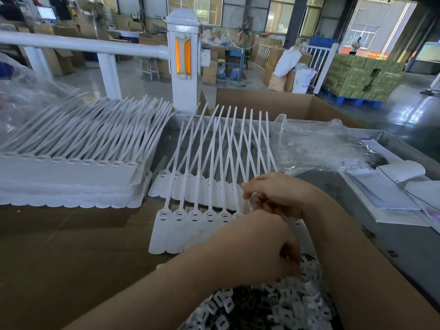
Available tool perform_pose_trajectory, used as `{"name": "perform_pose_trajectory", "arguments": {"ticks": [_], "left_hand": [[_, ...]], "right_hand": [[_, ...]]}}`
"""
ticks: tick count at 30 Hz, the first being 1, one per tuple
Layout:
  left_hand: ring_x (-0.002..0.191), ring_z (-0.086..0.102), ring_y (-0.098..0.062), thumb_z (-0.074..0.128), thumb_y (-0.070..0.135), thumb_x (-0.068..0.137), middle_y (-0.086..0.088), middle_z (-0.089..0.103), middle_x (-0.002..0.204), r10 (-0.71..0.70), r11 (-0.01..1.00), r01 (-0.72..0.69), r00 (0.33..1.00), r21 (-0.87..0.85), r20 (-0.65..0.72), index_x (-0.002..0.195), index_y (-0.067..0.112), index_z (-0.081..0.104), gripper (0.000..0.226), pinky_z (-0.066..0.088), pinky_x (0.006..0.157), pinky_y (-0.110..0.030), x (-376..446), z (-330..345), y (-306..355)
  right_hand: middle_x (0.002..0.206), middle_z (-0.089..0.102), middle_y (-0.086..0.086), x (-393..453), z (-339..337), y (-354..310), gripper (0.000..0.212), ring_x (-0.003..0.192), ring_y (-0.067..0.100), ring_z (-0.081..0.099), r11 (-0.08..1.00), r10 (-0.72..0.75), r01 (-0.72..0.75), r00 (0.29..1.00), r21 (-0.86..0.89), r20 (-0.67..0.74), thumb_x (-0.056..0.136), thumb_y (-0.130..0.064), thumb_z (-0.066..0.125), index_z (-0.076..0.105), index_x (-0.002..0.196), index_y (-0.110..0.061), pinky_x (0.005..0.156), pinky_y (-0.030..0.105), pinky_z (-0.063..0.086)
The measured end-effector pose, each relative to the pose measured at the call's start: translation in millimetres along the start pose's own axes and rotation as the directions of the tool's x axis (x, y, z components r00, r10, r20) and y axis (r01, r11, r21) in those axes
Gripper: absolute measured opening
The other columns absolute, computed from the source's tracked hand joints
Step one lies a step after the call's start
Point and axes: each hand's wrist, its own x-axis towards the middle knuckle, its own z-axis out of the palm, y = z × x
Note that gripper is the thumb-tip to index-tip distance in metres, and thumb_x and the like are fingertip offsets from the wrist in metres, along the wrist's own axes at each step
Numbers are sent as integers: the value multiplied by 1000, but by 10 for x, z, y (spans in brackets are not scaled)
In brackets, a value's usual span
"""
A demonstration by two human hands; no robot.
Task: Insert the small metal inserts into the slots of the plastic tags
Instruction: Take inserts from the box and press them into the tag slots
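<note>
A person's right hand (277, 195) and left hand (257, 244) meet, fingers curled, over the near strip of white plastic tags (190, 225) on the cardboard-covered bench; what they pinch is hidden, possibly an insert. Seating each piece squarely in its slot before pressing should serve best. The inserts (273, 306), small pale squarish loops, lie heaped nearest the camera.

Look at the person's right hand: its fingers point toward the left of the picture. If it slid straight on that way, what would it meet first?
Probably the far row of plastic tags, whose heads lie just left of the right hand. Depth is unclear, so it might pass above them.
</note>
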Motion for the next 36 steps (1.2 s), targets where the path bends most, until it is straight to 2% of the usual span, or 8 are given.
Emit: {"name": "perform_pose_trajectory", "arguments": {"ticks": [9, 12, 14, 17, 20, 26, 30, 36], "left_hand": [[83, 67, -10, 66, 21, 91, 4, 75, 97, -57, 995, 56, 998, -83, -5, 100, 17, 77, 15, 57, 80, -32, 0, 113, -29], [77, 63, -7, 64, 25, 93, 5, 73, 89, -101, 991, 92, 991, -99, -87, 95, 18, 76, 14, 54, 71, -23, 11, 93, -62], [74, 61, 0, 65, 27, 93, 11, 68, 80, -202, 963, 162, 963, -215, -179, 84, 25, 72, 12, 50, 62, -13, 27, 35, -137], [62, 61, 4, 66, 28, 93, 10, 69, 70, -401, 853, 249, 876, -458, -270, 78, 30, 67, 15, 50, 57, -9, 38, -106, -331], [58, 63, -1, 65, 20, 94, 7, 72, 68, -552, 690, 228, 780, -687, -295, 88, 18, 72, 9, 51, 56, -14, 6, -242, -509], [64, 64, -10, 62, 14, 97, -3, 73, 73, -666, 490, 213, 717, -845, -205, 93, 9, 71, 10, 53, 65, -24, -8, -310, -647], [60, 64, -9, 63, 12, 96, -4, 72, 72, -694, 472, 223, 690, -853, -204, 95, 7, 70, 9, 53, 61, -22, 0, -310, -654], [62, 65, -10, 64, 14, 95, -3, 74, 71, -683, 551, 259, 686, -793, -251, 93, 11, 70, 7, 57, 66, -26, 10, -306, -653]], "right_hand": [[59, 62, 3, -2, 10, 8, 31, 44, 10, 48, 1000, -8, 8, 1000, -4, -4, 101, -36, 56, 66, 100, -7, 38, 21, 34], [60, 62, 2, 3, 15, 3, 30, 48, 11, 48, 1000, -18, 18, 1000, 7, 3, 99, -35, 59, 68, 97, -7, 46, 24, 36], [65, 64, 6, 8, 12, 13, 27, 55, 16, 54, 997, -55, 55, 998, 51, 0, 97, -31, 62, 70, 93, -6, 56, 31, 42], [65, 66, 9, -3, 8, 29, 22, 49, 16, 54, 994, -107, 107, 994, 28, 0, 100, -19, 55, 69, 90, -7, 44, 26, 41], [62, 64, 8, -1, -1, 29, 19, 45, 13, 50, 993, -108, 107, 994, 55, 12, 101, -17, 52, 67, 94, -7, 36, 21, 35], [71, 68, 8, -12, -39, 26, 4, 50, 17, 57, 958, -211, 188, 973, 215, 93, 93, -12, 67, 67, 96, -9, 35, 21, 38], [81, 71, 11, -9, -53, 32, 12, 52, 16, 61, 937, -264, 230, 959, 263, 105, 88, -4, 72, 67, 97, -10, 37, 21, 43], [84, 73, 10, -7, -64, 31, 14, 57, 15, 64, 940, -283, 248, 950, 233, 131, 89, -16, 73, 70, 101, -9, 44, 21, 47]]}}
